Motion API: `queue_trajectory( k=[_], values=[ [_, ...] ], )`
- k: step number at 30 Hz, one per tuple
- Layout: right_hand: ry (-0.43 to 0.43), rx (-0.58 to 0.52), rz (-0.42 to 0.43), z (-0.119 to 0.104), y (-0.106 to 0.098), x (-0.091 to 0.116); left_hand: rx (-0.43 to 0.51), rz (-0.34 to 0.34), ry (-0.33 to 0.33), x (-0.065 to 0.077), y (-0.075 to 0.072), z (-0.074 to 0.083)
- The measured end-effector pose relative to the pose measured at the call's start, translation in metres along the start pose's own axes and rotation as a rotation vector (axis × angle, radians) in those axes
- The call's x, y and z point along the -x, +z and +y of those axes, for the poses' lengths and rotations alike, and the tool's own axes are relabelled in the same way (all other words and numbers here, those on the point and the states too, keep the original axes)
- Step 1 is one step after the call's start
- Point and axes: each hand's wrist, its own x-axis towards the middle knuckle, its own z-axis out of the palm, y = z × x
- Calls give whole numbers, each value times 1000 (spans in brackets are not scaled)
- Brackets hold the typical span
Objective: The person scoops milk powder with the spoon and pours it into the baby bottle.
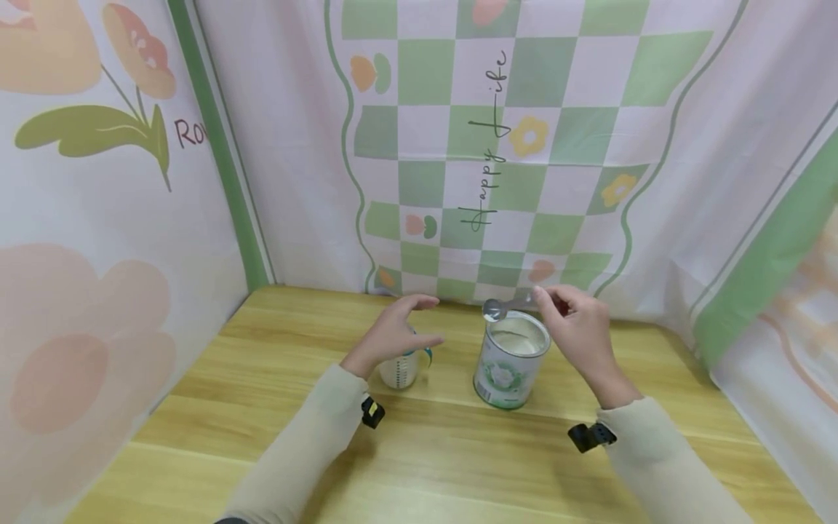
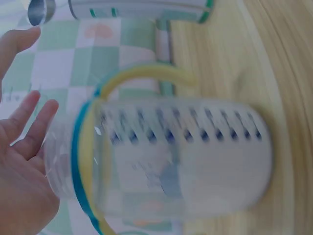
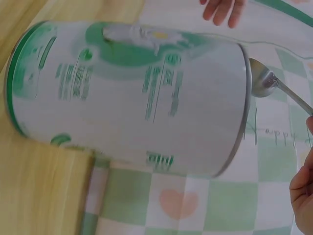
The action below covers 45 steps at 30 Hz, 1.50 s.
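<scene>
My right hand [image 1: 579, 335] pinches the handle of a metal spoon [image 1: 495, 311]. The spoon's bowl is over the left rim of an open tin [image 1: 504, 375], which is white and green with pale powder [image 1: 517, 340] inside. To the tin's left stands a clear baby bottle [image 1: 397, 372] with measuring marks, a blue-and-yellow ring and a curved handle [image 2: 146, 73]. White contents [image 2: 225, 171] fill its lower part in the left wrist view. My left hand [image 1: 390, 336] is by the bottle's top, thumb and fingers spread apart, covering part of it in the head view.
Bottle and tin stand on a wooden table [image 1: 458, 466]. A checked green and white curtain [image 1: 425, 131] hangs along the table's back edge. More printed cloth [image 1: 131, 218] hangs at the left side, and a green-striped drape [image 1: 766, 240] hangs at the right.
</scene>
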Motion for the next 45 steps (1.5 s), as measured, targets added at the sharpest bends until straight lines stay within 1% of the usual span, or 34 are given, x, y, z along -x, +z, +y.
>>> queue_trajectory(
  k=[4, 8, 12, 15, 22, 23, 28, 30, 36, 39, 45],
  values=[
    [0, 11, -3, 5, -7, 2, -1, 10, 25, -4, 6, 13],
    [-14, 15, -5, 10, -12, 5, -3, 3, 31, -8, 13, 23],
    [-40, 37, -14, 13, -14, 7, 21, -11, 16, -12, 23, 31],
    [-57, 68, -38, 14, -14, 9, 51, -20, -19, -14, 33, 35],
    [-82, 166, -110, 20, -10, 19, 106, -43, -60, -18, 62, 36],
    [-81, 177, -123, 21, -9, 20, 124, -47, -76, -18, 66, 37],
    [-47, 210, -220, 25, -7, 25, 198, -55, -163, -19, 85, 35],
    [-31, 221, -253, 28, -5, 27, 232, -55, -185, -20, 91, 33],
    [0, 245, -295, 31, 0, 32, 296, -66, -232, -22, 105, 28],
    [18, 254, -300, 32, 1, 32, 318, -69, -217, -23, 110, 25],
    [76, 247, -317, 32, 1, 33, 385, -53, -117, -26, 120, 23]
  ],
)
